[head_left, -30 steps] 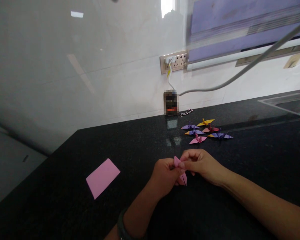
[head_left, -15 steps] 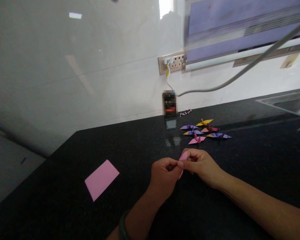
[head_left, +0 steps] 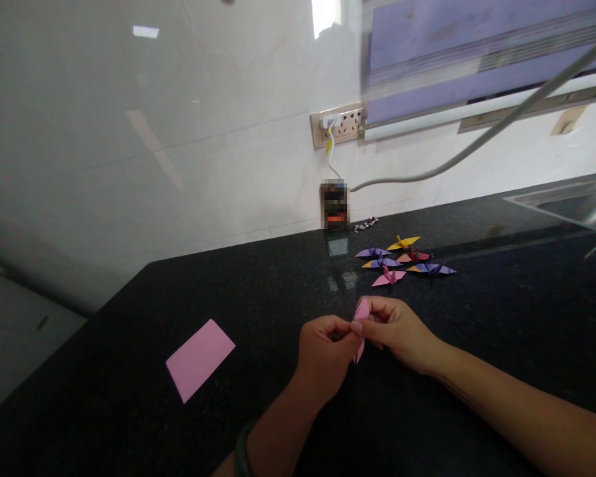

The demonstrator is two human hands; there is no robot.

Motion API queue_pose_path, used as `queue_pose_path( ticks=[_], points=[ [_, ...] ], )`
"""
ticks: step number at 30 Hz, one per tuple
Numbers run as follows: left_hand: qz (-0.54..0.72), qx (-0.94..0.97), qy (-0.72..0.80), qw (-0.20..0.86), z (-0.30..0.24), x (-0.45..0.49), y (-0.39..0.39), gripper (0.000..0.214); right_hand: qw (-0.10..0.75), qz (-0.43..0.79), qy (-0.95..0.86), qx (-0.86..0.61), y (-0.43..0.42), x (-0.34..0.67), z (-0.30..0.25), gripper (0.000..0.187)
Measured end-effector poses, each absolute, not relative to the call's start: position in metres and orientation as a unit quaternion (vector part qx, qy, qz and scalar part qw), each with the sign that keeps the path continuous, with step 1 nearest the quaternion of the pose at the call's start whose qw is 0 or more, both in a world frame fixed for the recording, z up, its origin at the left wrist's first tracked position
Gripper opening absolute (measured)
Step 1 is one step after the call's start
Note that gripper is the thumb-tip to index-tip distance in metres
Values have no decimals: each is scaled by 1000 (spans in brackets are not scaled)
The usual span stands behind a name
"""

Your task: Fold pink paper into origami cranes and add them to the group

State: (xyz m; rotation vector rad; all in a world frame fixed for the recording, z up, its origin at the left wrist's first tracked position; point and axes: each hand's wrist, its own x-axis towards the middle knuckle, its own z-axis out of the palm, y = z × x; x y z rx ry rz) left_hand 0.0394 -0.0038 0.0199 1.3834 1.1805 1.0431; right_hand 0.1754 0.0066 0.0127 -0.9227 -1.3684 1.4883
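My left hand (head_left: pixel 325 348) and right hand (head_left: pixel 395 326) pinch a folded pink paper (head_left: pixel 361 317) between their fingertips, just above the table (head_left: pixel 129 411). Paper cranes (head_left: pixel 402 260) lie beyond my right hand; a pink sheet (head_left: pixel 199 359) lies left of my left hand.

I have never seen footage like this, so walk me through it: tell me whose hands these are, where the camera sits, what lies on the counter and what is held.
There is no machine here. The camera is worn on a person's head and looks down at their own two bare hands. The left hand and the right hand meet over a black speckled stone counter, both pinching a small pink folded paper piece. To the left lies a flat pink paper sheet. Farther back sits a cluster of small folded paper cranes in purple, yellow, pink and red. On the white wall is a beige socket plate with a plug in it.
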Motion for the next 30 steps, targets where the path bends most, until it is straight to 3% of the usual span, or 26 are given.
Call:
queue_pose_path(
  ticks=[30],
  points=[
    [410, 605, 465, 500, 15, 39, -3, 19, 430, 573, -573, -398, 7, 178, 12, 15]
  ],
)
